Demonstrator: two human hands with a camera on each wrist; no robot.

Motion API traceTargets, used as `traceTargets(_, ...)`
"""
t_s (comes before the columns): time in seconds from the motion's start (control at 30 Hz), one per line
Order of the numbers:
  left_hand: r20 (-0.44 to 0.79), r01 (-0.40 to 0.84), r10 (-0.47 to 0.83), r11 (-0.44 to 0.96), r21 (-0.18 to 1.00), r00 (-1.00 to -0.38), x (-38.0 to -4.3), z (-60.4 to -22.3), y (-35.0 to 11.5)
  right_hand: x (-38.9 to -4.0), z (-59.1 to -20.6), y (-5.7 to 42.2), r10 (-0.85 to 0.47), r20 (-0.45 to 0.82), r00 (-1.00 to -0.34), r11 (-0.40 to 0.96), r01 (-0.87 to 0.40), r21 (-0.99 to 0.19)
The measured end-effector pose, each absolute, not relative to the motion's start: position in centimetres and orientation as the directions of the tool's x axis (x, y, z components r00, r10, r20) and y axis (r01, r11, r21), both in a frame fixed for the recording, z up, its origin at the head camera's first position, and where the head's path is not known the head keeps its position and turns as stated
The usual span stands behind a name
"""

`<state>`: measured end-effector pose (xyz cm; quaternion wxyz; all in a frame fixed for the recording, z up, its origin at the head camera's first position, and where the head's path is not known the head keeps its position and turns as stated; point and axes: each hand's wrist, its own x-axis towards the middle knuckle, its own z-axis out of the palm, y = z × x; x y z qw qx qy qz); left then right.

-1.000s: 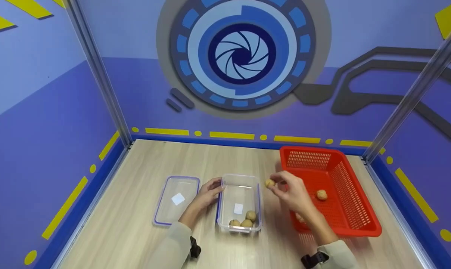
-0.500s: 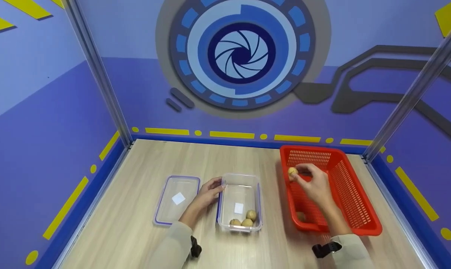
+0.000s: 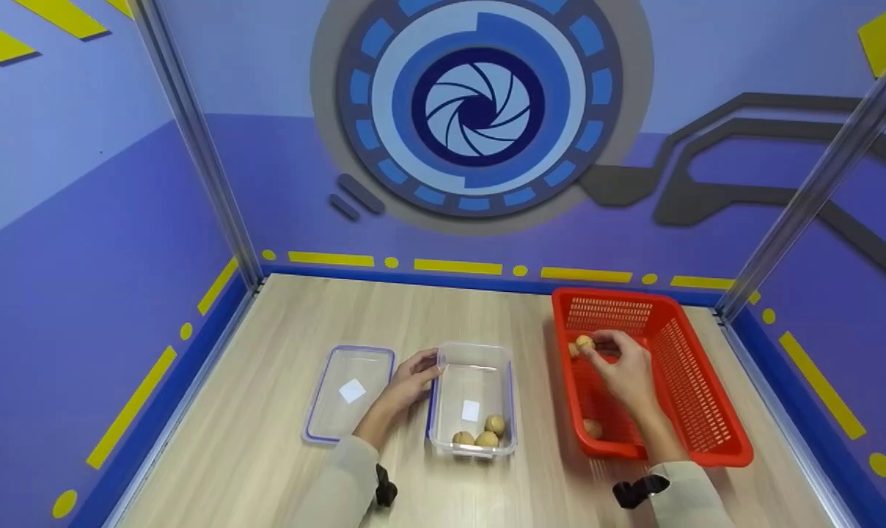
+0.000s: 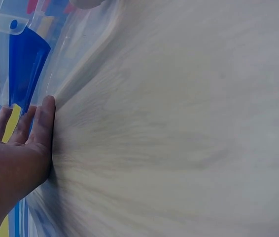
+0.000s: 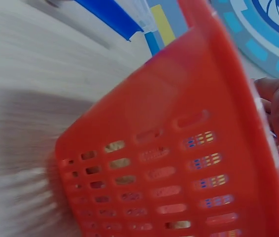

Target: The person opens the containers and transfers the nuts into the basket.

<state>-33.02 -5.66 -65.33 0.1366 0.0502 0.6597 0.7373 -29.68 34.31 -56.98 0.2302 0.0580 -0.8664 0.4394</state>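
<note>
1. Head view: hands apart. Right hand [image 3: 626, 370] pinches a walnut [image 3: 584, 342] at red basket's [image 3: 689, 359] 10 o'clock corner.
2. Second walnut [image 3: 573, 351] just at its 8 o'clock; can't tell if touching. Third walnut [image 3: 593, 428] at basket's 7 o'clock.
3. Left hand [image 3: 414, 378]: relaxed fingers touching clear box [image 3: 461, 385], its 10 o'clock side.
4. Box on tabletop [image 3: 487, 315], basket's 9 o'clock; three walnuts [image 3: 487, 438] at its 5–6 o'clock end.
5. Lid [image 3: 340, 411] flat, box's 9 o'clock.

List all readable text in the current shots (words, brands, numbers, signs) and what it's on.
None readable in any view.
Lid label on the clear lid: too small to tell.
Container label in the clear container: same.
Aperture emblem on the back wall: graphic, no lettering.
</note>
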Motion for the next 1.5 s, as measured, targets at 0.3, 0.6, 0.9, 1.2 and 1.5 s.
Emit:
traceTargets(0.3,-0.12,-0.157,0.264,-0.124,0.98,-0.957,-33.0,-65.6,-5.5,-30.2,-58.1,34.6,0.114,0.434,-0.894,0.613,-0.28,-0.738)
traceTargets(0.6,-0.115,-0.15,0.265,-0.116,0.982,-0.957,-33.1,-65.7,-5.7,-30.4,-58.6,34.6,0.106,0.394,-0.913,0.633,-0.243,-0.735)
traceTargets(0.9,-0.108,-0.147,0.281,-0.12,0.982,-0.954,-33.2,-65.5,-5.7,-30.6,-59.0,34.6,0.069,0.34,-0.938,0.667,-0.21,-0.715)
traceTargets(1.2,-0.081,-0.125,0.298,-0.133,0.983,-0.951,-33.0,-65.5,-5.7,-30.8,-59.4,34.7,0.039,0.343,-0.938,0.694,-0.222,-0.685)
traceTargets(1.5,-0.106,-0.148,0.283,-0.129,0.981,-0.953,-33.1,-65.4,-5.6,-30.8,-59.3,34.7,0.032,0.326,-0.945,0.705,-0.21,-0.678)
